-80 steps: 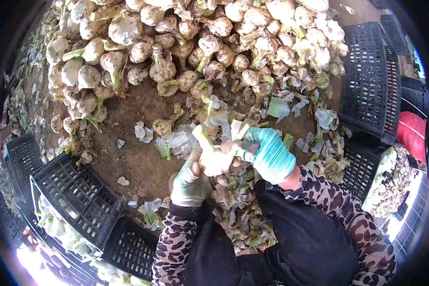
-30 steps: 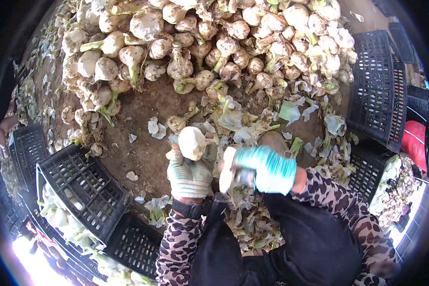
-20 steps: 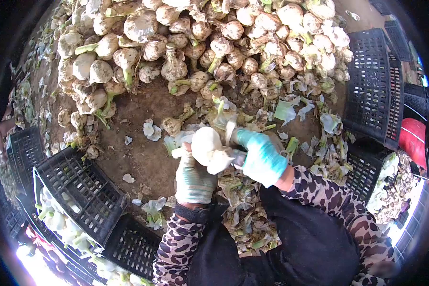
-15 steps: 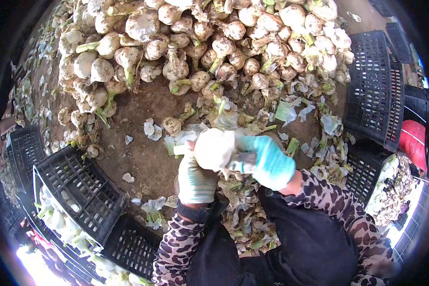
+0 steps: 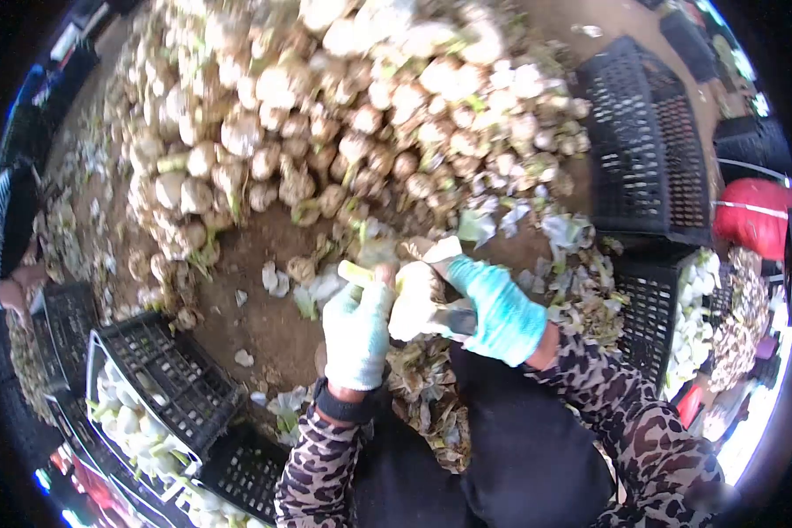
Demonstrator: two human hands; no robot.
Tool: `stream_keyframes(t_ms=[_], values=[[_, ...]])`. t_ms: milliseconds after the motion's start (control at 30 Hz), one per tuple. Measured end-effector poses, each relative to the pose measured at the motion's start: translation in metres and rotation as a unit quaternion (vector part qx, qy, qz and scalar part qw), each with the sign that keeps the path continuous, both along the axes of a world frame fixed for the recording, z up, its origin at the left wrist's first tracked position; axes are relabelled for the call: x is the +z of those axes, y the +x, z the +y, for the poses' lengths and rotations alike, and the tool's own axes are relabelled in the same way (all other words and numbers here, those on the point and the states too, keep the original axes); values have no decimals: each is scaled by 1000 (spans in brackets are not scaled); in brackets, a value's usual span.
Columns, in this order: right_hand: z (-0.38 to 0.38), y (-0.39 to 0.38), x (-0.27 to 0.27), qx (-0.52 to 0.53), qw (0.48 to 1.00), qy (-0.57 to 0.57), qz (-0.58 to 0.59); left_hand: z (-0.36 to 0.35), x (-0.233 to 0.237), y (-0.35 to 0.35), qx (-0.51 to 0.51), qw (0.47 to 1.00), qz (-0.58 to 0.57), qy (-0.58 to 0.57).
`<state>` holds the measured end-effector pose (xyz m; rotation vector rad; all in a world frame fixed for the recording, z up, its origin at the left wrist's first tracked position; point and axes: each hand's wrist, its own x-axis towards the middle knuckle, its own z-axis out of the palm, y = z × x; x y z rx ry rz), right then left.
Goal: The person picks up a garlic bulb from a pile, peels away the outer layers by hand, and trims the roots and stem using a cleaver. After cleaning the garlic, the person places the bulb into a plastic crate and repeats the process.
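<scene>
Between my hands is a white garlic bulb (image 5: 416,304) with brownish outer skin partly on it. My left hand (image 5: 357,330) is closed around its stem side, and a pale cut stem end (image 5: 355,274) sticks out past the fingers. My right hand (image 5: 504,312), in a blue-green glove, is closed on a short grey blade that looks like a knife (image 5: 454,319), pressed against the bulb's lower right side. The knife's handle is hidden in the glove. A flap of pale skin (image 5: 442,251) rises by the right fingertips.
A big heap of untrimmed bulbs (image 5: 326,132) lies ahead. Black crates stand left (image 5: 163,378) and right (image 5: 629,150), the left one beside white trimmed bulbs (image 5: 128,418). Loose skins (image 5: 431,414) litter the ground between my legs. Another person's hand (image 5: 18,290) shows at far left.
My view has turned and shifted. The bulb has tilted between my hands, and a skin flap now stands out near my right fingertips. The left hand has moved to the stem side.
</scene>
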<state>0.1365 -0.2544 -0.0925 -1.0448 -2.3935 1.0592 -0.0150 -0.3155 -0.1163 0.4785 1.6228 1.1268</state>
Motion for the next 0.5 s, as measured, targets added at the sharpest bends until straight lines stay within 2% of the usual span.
stream_keyframes(t_ms=[33,67,100,133,167,200,233,267,300,333,367,400,433,467,500], values=[[-4,6,4,-46,986,-130,91,1,15,7,-13,1000,7,21],[-7,12,8,-82,944,-258,185,-1,28,13,-31,997,44,54],[-6,20,27,-85,945,-242,201,-4,43,19,-48,992,82,85],[-5,31,46,-66,963,-220,144,-4,58,25,-63,984,125,113],[-6,39,66,-48,976,-196,84,-3,79,29,-67,989,61,115],[-10,47,84,-50,977,-181,101,-3,105,34,-72,991,-3,115],[-14,54,101,-71,967,-214,118,-5,129,42,-68,990,-35,117],[-18,62,116,-90,955,-246,135,-10,145,47,-74,988,-19,131],[-21,72,121,-101,966,-197,131,-16,158,52,-84,985,-41,146],[-25,77,143,-149,947,-241,154,-22,171,58,-95,980,-64,161],[-26,87,132,-158,965,-33,208,-26,185,70,-89,978,-80,169],[-27,96,123,-165,938,177,247,-33,197,78,-99,976,-71,182],[-33,109,139,-174,941,80,278,-40,206,86,-110,971,-58,205],[-40,123,158,-181,931,-120,293,-47,214,94,-120,966,-46,226],[-48,136,171,-146,942,-99,285,-52,219,103,-131,964,-28,230]])
